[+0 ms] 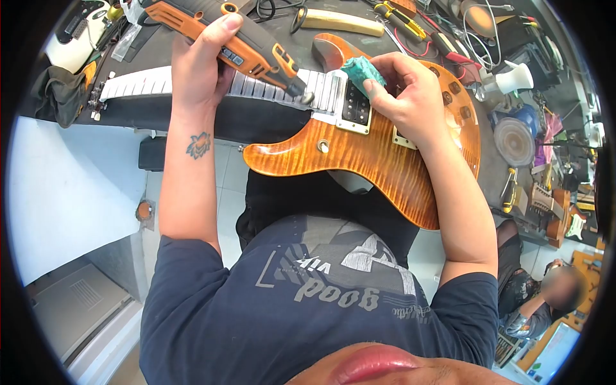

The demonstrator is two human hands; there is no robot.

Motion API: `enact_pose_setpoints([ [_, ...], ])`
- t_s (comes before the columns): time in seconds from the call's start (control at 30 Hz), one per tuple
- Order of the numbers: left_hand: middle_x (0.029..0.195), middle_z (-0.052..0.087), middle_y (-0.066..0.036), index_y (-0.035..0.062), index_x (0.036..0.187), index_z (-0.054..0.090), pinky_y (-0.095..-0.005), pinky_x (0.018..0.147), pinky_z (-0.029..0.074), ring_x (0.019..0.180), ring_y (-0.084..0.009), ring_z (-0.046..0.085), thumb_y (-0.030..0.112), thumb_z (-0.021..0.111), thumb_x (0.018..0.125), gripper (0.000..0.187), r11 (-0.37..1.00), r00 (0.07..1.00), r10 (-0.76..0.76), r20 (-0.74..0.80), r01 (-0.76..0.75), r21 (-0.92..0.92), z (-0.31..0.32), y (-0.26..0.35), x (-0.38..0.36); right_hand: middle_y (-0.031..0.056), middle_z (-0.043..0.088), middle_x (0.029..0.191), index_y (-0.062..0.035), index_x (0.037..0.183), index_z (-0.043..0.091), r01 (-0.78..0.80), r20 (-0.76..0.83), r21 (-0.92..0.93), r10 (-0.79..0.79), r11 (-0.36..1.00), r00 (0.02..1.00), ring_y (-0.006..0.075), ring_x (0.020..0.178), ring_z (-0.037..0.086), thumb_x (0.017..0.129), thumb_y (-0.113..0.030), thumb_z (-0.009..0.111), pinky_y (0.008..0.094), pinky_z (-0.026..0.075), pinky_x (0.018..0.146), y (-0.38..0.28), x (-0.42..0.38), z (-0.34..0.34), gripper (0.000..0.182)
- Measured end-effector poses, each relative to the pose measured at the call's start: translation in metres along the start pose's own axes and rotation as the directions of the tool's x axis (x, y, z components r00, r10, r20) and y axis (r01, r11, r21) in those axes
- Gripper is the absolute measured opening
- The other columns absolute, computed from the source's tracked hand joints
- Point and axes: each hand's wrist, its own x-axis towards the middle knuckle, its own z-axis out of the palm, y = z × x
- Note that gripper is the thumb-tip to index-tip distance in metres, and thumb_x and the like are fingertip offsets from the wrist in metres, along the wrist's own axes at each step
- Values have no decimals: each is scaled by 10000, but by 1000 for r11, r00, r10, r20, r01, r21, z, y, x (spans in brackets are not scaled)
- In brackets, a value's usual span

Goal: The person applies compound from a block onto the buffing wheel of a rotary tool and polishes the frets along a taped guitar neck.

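My left hand [204,61] is wrapped around an orange and black rotary tool [256,54], thumb lying along its top. The tool's small rounded tip [307,97] is right over the upper end of the fretboard, near the body. Between the thumb and fingers of my right hand [410,93] is a green, rough-surfaced block of polishing compound [364,75], held above the neck pickup [357,108]. Below both hands is an electric guitar [346,151] with an amber flamed top. Its neck points left, and the fretboard [144,83] looks covered in white tape between the frets.
A wooden-handled piece [340,23], a yellow tool [401,19], cables and a white cup [516,77] crowd the workbench [269,29]. A round clear lid [513,141] and a screwdriver [509,192] are at right. Another person [536,301] sits at lower right.
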Motion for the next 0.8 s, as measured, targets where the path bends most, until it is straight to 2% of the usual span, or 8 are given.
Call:
enact_pose_setpoints([
  [0.03, 1019, 669, -62, -3, 1234, 609, -255, 684, 566, 868, -116, 688, 210, 710, 954, 366, 1000, 1000, 23, -10, -23, -14, 6, 2, -2, 35, 710, 883, -18, 1055, 745, -2, -3, 15, 2, 1000, 1000, 105, 733, 635, 841, -162, 815, 280, 529, 685, 0, -1, 1, 267],
  [0.13, 1050, 666, -75, -12, 1243, 604, -274, 733, 582, 910, -131, 691, 209, 697, 964, 368, 999, 993, -20, 114, 16, 38, -9, 2, -1, 37, 709, 880, -16, 1056, 745, -23, 17, 1, 23, 1000, 1000, 101, 735, 638, 844, -156, 813, 280, 533, 685, -2, -1, -1, 263],
  [0.33, 1052, 666, -77, -9, 1253, 599, -288, 741, 588, 915, -139, 694, 201, 692, 964, 369, 1000, 995, -5, 99, 4, 4, -3, 3, -3, 38, 706, 879, -13, 1056, 746, -28, 9, 34, 28, 999, 1000, 98, 743, 647, 843, -155, 813, 284, 542, 693, -2, -1, 1, 265],
  [0.43, 913, 670, -15, 18, 1094, 679, -252, 648, 549, 778, -89, 670, 146, 763, 941, 216, 998, 998, -2, 65, 6, -66, 1, 4, -4, 43, 708, 884, -16, 1058, 746, -23, 5, 3, 23, 1000, 1000, 104, 748, 650, 839, -159, 814, 285, 544, 702, -2, -1, 0, 270],
  [0.53, 933, 676, -19, 18, 1099, 681, -255, 658, 545, 809, -86, 675, 140, 765, 937, 219, 998, 993, 0, 119, 8, -66, -1, 7, -5, 48, 709, 889, -19, 1059, 748, -12, 3, -6, 12, 1000, 1000, 111, 752, 652, 834, -164, 817, 288, 544, 709, -2, -1, 0, 277],
  [0.63, 999, 673, -49, 3, 1227, 621, -252, 662, 561, 871, -100, 688, 210, 680, 978, 329, 1000, 996, 17, 92, -18, 5, 0, 3, -3, 50, 709, 891, -19, 1063, 747, 2, 3, -6, -2, 1000, 1000, 115, 758, 653, 831, -168, 819, 291, 545, 712, 2, 0, 0, 285],
  [0.73, 919, 675, -15, 25, 1171, 658, -210, 538, 480, 735, -56, 650, 226, 719, 974, 289, 995, 996, -83, 43, 80, 67, -15, 3, 4, 51, 710, 895, -18, 1069, 747, -7, 8, -21, 8, 1000, 1000, 118, 760, 651, 830, -172, 820, 292, 544, 712, 0, 0, 0, 294],
  [0.8, 870, 667, -3, 40, 1123, 671, -201, 480, 423, 653, -45, 610, 239, 750, 967, 265, 998, 985, -49, -168, 54, 23, 13, 2, 2, 50, 710, 897, -18, 1073, 747, -7, 7, -22, 7, 1000, 1000, 118, 758, 648, 830, -173, 821, 291, 543, 711, 0, 0, -1, 298],
])
